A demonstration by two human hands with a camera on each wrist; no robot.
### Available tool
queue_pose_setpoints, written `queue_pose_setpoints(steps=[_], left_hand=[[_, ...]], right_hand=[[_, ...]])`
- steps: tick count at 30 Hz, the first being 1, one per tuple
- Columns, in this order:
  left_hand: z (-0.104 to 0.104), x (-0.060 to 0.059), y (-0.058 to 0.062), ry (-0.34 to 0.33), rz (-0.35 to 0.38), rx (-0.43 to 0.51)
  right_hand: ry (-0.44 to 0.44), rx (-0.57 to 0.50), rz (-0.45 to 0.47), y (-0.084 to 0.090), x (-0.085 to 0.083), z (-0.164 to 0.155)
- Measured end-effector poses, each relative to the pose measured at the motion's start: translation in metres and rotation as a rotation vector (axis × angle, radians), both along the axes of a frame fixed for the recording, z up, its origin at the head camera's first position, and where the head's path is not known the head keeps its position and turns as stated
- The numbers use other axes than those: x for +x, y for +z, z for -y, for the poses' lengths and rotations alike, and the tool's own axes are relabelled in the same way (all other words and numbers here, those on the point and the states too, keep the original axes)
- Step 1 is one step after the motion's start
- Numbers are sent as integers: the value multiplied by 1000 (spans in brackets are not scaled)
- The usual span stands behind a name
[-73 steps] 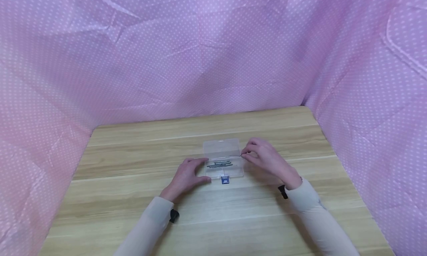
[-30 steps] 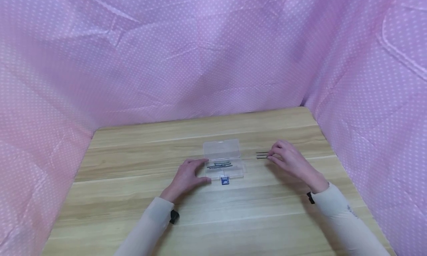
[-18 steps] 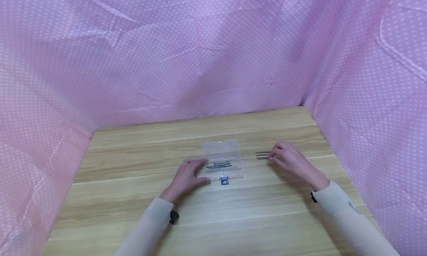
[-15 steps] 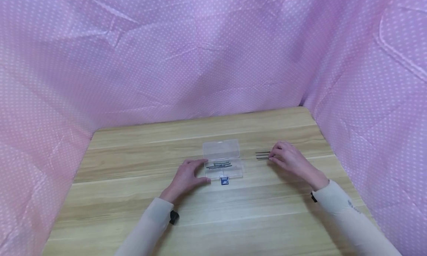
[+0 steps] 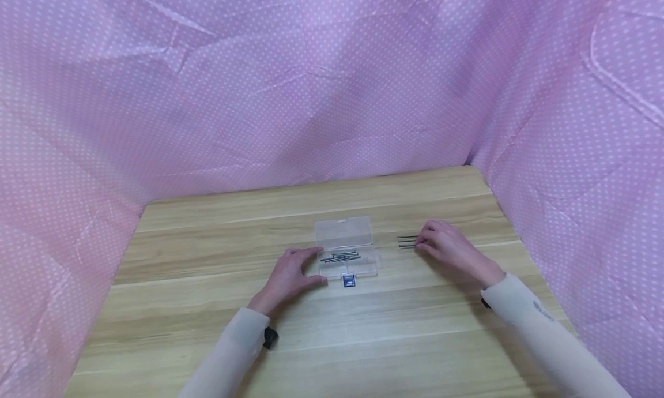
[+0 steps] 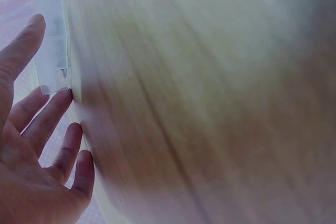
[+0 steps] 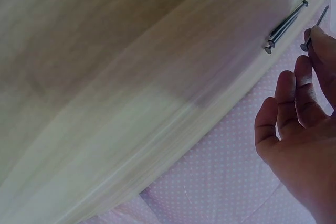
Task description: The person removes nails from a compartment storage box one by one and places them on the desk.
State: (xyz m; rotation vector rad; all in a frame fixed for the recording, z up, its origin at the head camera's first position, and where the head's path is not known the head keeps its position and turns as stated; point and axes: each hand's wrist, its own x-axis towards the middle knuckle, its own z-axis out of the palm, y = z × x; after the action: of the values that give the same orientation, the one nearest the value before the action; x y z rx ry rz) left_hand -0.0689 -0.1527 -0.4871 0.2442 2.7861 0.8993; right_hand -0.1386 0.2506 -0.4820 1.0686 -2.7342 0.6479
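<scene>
A small clear plastic box (image 5: 346, 265) lies open mid-table, lid (image 5: 344, 232) folded back, several nails (image 5: 340, 256) inside and a blue clasp (image 5: 350, 280) at its front. My left hand (image 5: 290, 274) grips the box's left end between thumb and forefinger; the left wrist view shows the box (image 6: 52, 51) against my left hand (image 6: 31, 171). Right of the box, three nails (image 5: 407, 241) lie side by side on the wood. My right hand (image 5: 446, 245) is at their right ends. In the right wrist view my right hand (image 7: 299, 140) pinches one nail (image 7: 321, 17) beside the laid nails (image 7: 283, 29).
The wooden table (image 5: 332, 340) is walled at the back and both sides by pink dotted cloth (image 5: 332, 98). Its right edge runs close behind my right hand. Bare wood stretches in front of the box and to the left.
My right hand left the box and moved right, and now stays at the nails laid on the table. The row has gained a third nail. My left hand and the box have not moved.
</scene>
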Motion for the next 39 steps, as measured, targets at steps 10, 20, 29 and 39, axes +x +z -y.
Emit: queue_pose_setpoints(steps=[10, 20, 29, 39], left_hand=[[0, 1, -1, 5, 9, -2], [-2, 1, -2, 9, 6, -1], [-1, 0, -2, 9, 6, 3], [-1, -1, -2, 11, 17, -13]], right_hand=[[-14, 26, 66, -3, -5, 2], [-43, 63, 136, -5, -6, 0], [-50, 89, 161, -6, -8, 0], [-79, 48, 158, -3, -8, -1]])
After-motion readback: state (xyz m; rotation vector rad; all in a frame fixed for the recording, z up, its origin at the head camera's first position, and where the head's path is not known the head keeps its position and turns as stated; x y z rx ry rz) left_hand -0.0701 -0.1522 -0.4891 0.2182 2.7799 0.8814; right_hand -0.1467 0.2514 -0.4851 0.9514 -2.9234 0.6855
